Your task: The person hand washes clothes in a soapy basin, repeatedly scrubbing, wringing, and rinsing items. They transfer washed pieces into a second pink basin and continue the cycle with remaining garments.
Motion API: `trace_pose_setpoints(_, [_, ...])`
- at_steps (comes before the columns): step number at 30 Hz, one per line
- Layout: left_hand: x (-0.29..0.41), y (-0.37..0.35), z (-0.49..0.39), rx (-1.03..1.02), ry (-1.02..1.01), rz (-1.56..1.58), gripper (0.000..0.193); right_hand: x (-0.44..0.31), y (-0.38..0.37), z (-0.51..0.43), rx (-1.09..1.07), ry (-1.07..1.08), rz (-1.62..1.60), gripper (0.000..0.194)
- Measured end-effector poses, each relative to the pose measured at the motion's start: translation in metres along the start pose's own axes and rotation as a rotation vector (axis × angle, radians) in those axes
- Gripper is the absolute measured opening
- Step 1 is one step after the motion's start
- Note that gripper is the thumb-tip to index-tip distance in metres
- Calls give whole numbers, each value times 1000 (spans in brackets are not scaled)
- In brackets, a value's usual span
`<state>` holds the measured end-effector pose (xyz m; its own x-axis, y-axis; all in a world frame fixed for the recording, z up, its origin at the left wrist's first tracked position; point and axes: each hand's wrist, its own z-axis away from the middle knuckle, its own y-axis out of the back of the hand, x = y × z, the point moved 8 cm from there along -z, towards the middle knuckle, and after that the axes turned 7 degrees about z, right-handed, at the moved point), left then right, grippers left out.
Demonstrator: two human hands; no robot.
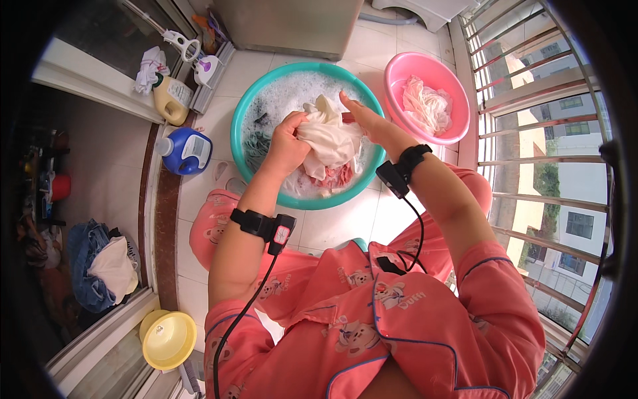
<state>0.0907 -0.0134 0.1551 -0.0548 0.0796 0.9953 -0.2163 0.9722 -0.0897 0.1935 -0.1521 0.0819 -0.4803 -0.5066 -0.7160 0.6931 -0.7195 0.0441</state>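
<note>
A white cloth is bunched up over a round teal basin of sudsy water. My left hand grips its left side, thumb and fingers closed on the fabric. At the cloth's right edge is my right hand, with one digit raised clear of the fabric. Its other fingers are partly hidden, so I cannot tell whether they hold the cloth. Coral-pink fabric shows just below the white cloth. Dark grey-green fabric lies in the suds at the basin's left.
A pink basin holding wrung pale cloth stands right. Left are a blue detergent bottle and a beige jug. A yellow basin sits lower left, near piled clothes. Window bars line the right side.
</note>
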Motion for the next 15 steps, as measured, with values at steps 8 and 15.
trace_pose_setpoints(8, [12,-26,15,-208,-199,-19,28,0,-67,-5,-694,7,-563,48])
trace_pose_setpoints(15, [10,-51,15,-348,-76,171,32,-61,-7,6,-345,340,-294,28])
